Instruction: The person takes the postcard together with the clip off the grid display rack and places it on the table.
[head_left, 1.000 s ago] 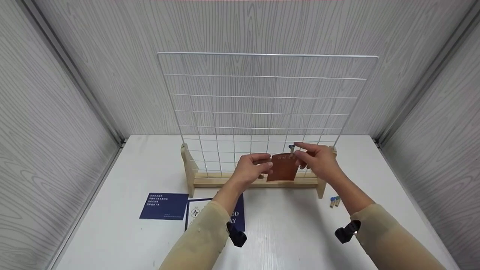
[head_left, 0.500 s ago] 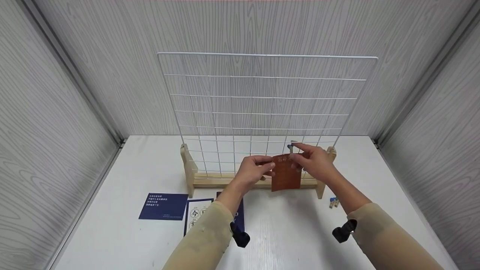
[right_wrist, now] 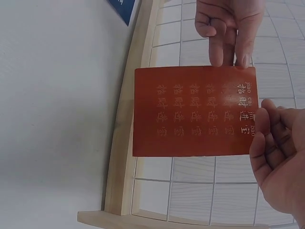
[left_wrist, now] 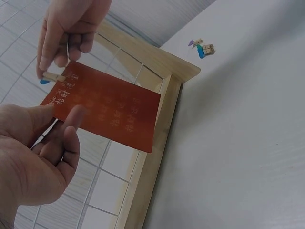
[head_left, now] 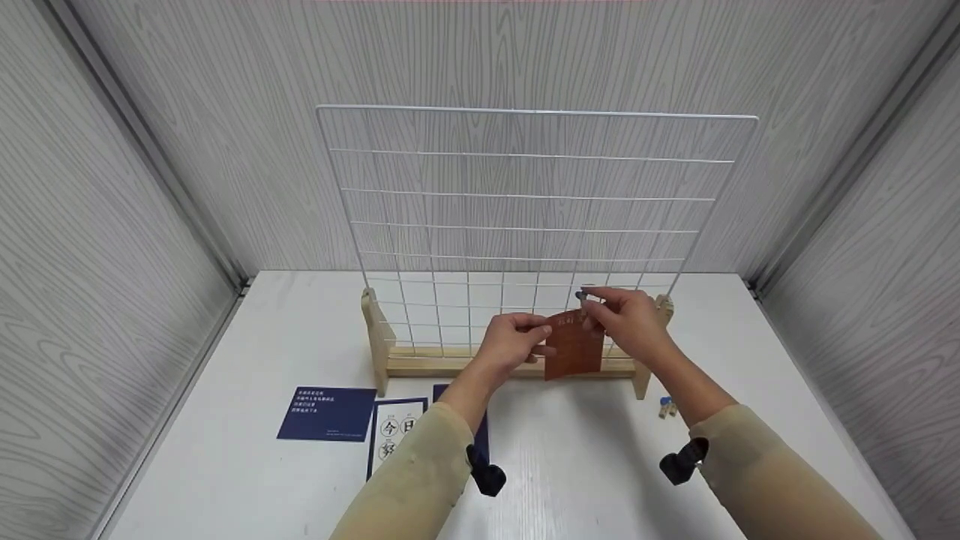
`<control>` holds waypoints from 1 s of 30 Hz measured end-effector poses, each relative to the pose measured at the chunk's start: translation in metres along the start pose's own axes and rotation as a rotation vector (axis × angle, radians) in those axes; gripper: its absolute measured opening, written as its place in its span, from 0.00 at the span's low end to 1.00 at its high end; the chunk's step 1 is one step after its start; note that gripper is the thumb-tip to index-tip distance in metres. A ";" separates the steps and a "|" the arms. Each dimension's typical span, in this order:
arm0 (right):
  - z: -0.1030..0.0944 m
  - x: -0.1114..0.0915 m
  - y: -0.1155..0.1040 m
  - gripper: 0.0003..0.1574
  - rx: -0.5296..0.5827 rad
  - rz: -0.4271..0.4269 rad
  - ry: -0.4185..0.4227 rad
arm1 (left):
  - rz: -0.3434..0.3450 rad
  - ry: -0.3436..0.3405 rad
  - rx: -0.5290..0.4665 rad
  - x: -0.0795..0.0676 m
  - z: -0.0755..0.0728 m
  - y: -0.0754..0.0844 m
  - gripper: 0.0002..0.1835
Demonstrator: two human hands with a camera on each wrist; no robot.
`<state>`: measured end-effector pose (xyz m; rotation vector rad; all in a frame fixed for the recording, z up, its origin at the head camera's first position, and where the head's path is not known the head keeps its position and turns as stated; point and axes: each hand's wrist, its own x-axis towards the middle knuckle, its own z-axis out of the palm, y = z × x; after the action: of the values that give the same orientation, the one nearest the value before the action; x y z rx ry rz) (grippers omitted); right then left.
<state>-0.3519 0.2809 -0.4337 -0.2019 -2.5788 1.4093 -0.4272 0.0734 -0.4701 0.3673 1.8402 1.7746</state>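
A red card (head_left: pixel 574 356) with pale printed characters hangs in front of the white wire grid (head_left: pixel 536 112). My left hand (head_left: pixel 510 341) pinches the card's left edge near its upper corner, thumb in front. At the card's top edge, my right hand (head_left: pixel 630 319) pinches a small wooden clothespin (left_wrist: pixel 55 77) with a blue decoration. The clothespin sits over the card's edge; whether it also clasps a grid wire cannot be told. In the right wrist view, the right fingers hide most of the clothespin.
The grid stands in a wooden base (head_left: pixel 435 365). Several more small clothespins (left_wrist: pixel 206 49) lie to its right. On the table at left are a dark blue card (head_left: pixel 328 414) and a white blue-bordered card (head_left: pixel 394 427); another blue card (head_left: pixel 481 435) is partly hidden by my left arm.
The red card's lower edge has dropped and shifted slightly right, so more of its face shows. My left hand moved a little right with it; the right hand moved slightly left.
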 end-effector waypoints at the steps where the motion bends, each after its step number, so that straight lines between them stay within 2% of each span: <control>1: 0.000 0.000 0.000 0.21 0.001 -0.004 0.005 | -0.002 0.000 -0.001 0.000 0.000 0.000 0.13; 16: 0.002 0.002 0.005 0.17 0.064 0.015 0.063 | -0.005 0.008 0.020 0.000 0.000 -0.001 0.11; 30: 0.001 0.003 0.006 0.14 0.083 0.008 0.038 | 0.013 0.001 0.018 0.001 0.000 -0.001 0.11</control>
<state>-0.3549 0.2838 -0.4390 -0.2238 -2.4859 1.4974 -0.4283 0.0739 -0.4710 0.3856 1.8594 1.7688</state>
